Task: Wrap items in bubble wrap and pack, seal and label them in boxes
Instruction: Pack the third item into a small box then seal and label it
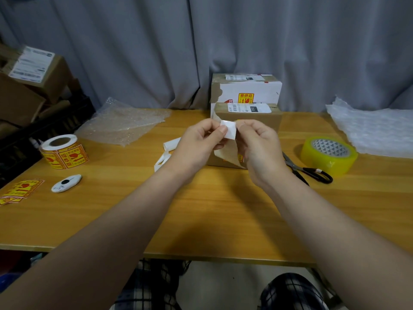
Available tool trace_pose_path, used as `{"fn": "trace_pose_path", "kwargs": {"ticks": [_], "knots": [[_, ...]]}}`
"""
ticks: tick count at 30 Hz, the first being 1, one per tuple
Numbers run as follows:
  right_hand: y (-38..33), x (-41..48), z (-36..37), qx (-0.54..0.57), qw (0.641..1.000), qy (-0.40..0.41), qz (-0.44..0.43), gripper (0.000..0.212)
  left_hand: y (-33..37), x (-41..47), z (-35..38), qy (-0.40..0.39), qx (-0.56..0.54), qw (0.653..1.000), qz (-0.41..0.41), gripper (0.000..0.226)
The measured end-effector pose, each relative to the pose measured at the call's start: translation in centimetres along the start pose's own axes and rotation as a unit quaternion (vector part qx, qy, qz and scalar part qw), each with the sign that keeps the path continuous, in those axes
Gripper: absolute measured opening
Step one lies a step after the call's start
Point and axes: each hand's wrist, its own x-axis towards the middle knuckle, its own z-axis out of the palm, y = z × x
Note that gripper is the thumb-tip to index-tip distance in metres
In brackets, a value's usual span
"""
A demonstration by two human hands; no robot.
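Note:
Both hands are raised over the table's middle and pinch a white strip of label backing paper (229, 130). My left hand (199, 142) grips its left edge between thumb and fingers; my right hand (259, 145) pinches its right edge. The strip hangs down in a loop behind my right hand. Just behind the hands stands a sealed brown box (257, 118) with a white shipping label on top. A white box (248, 90) with a yellow fragile sticker stands behind it. A roll of yellow fragile stickers (63, 152) lies at the left.
Curled backing scraps (166, 153) lie left of the box. Clear tape roll (328, 155) and black scissors (306, 168) sit at the right. Bubble wrap sheets lie at back left (125, 124) and far right (375, 130). A white cutter (66, 183), loose stickers (20, 191), stacked cartons (29, 86) at left.

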Motion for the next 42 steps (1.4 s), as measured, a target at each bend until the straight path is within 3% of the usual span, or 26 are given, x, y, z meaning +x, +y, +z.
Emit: {"fn": "trace_pose_path", "kwargs": {"ticks": [2, 6, 10, 15, 20, 23, 26, 28, 30, 32, 35, 42], "knots": [[-0.1, -0.1, -0.1, 0.07, 0.997, -0.017, 0.041, 0.025, -0.2, -0.1, -0.1, 0.01, -0.001, 1.0, -0.005, 0.019], [0.1, -0.4, -0.4, -0.041, 0.995, -0.087, -0.018, 0.027, -0.3, -0.1, 0.0, 0.0, 0.058, 0.998, 0.012, 0.018], [0.2, -0.2, -0.2, -0.037, 0.998, -0.044, 0.001, 0.014, -0.2, -0.1, -0.1, -0.006, 0.075, 0.997, 0.021, 0.023], [-0.6, 0.8, -0.6, 0.034, 0.993, 0.015, 0.111, 0.013, -0.6, -0.7, -0.4, -0.013, 0.043, 0.999, 0.0, 0.017], [-0.3, 0.2, -0.7, -0.031, 0.998, -0.014, 0.05, 0.02, 0.0, -0.5, 0.0, 0.004, 0.006, 0.999, -0.043, 0.022], [-0.3, 0.0, -0.4, -0.06, 0.997, -0.046, 0.014, 0.022, 0.4, 0.0, 0.2, 0.021, 0.046, 0.999, -0.015, 0.03], [-0.3, 0.0, -0.4, 0.022, 0.996, -0.07, 0.053, 0.018, 0.1, 0.1, -0.1, 0.037, 0.06, 0.998, 0.0, 0.024], [-0.5, -0.1, -0.4, 0.078, 0.989, -0.09, 0.082, 0.027, -0.2, 0.1, -0.2, 0.043, 0.067, 0.997, 0.002, 0.025], [-0.5, -0.2, -0.2, 0.028, 0.993, -0.097, 0.061, 0.033, -0.3, 0.0, -0.1, 0.039, 0.086, 0.995, 0.021, 0.025], [-0.4, -0.4, 0.1, -0.026, 0.996, -0.078, 0.03, 0.021, -0.4, 0.0, 0.0, 0.031, 0.107, 0.993, 0.036, 0.025], [-0.5, -0.3, 0.3, 0.002, 0.997, -0.045, 0.055, 0.01, -0.2, 0.0, 0.1, 0.021, 0.114, 0.992, 0.047, 0.025], [-1.3, 0.7, 0.4, 0.097, 0.981, 0.048, 0.164, 0.011, -0.5, -0.5, 0.1, 0.021, 0.038, 0.999, -0.017, 0.025]]}}
